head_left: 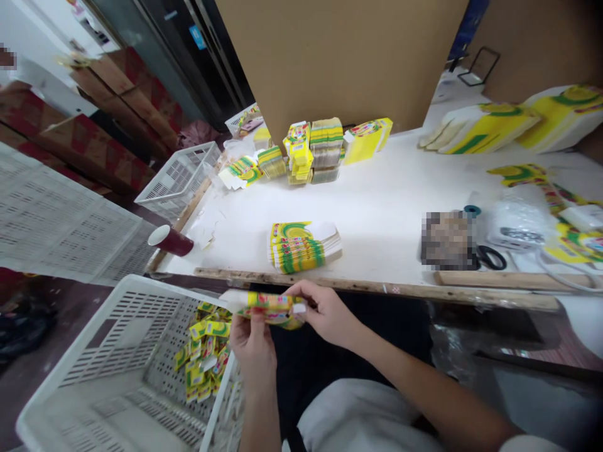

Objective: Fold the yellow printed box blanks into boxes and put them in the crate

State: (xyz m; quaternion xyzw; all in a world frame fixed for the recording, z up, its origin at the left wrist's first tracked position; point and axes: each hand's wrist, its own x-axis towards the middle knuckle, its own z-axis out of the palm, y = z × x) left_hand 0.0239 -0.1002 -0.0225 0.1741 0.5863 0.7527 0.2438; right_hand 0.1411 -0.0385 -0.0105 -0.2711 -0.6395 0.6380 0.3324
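Just off the table's front edge, a yellow and green printed carton [273,300] is held level between my two hands, slightly blurred. My left hand [254,344] grips its left part from below, thumb against the near side. The fingers of my right hand [332,314] pinch its right end, where a small white flap shows. Beyond the hands, a fanned stack of flat cartons [296,251] lies on the white table [377,201]. Below and left, a white plastic crate [127,351] contains many small yellow boxes [202,358].
Bundled cartons [325,147] stand at the back against a large brown board [343,56]. A dark red cup [170,240] lies tipped at the left edge. Black-handled scissors [490,257] and a plastic-wrapped bundle [518,220] are on the right. Another crate [181,176] stands behind left.
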